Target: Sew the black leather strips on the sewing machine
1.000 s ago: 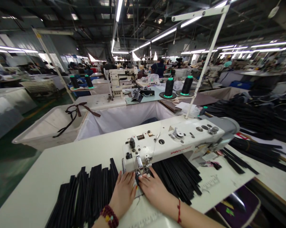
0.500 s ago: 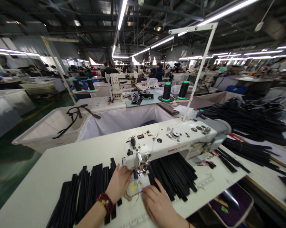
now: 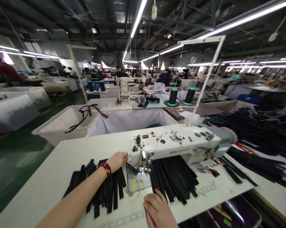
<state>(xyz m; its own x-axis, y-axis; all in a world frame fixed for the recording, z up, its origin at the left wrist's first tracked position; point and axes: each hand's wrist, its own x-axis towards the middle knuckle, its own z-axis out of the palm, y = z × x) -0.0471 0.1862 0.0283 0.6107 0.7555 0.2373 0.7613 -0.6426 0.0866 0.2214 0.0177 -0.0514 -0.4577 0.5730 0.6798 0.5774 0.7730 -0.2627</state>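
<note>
Left forearm [image 3: 80, 198] hides part of one pile of black strips [image 3: 115, 190]; the sewing machine [image 3: 178, 145] conceals the far ends of a second bundle [image 3: 173, 180]; lower edge crops the right hand [image 3: 158, 207].

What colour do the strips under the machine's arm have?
The strips are black; they show best in the head view.

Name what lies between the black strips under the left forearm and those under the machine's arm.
In the head view, a grey plate with yellow marks lies between the left strips and right strips; a tan piece shows at its corner.
</note>
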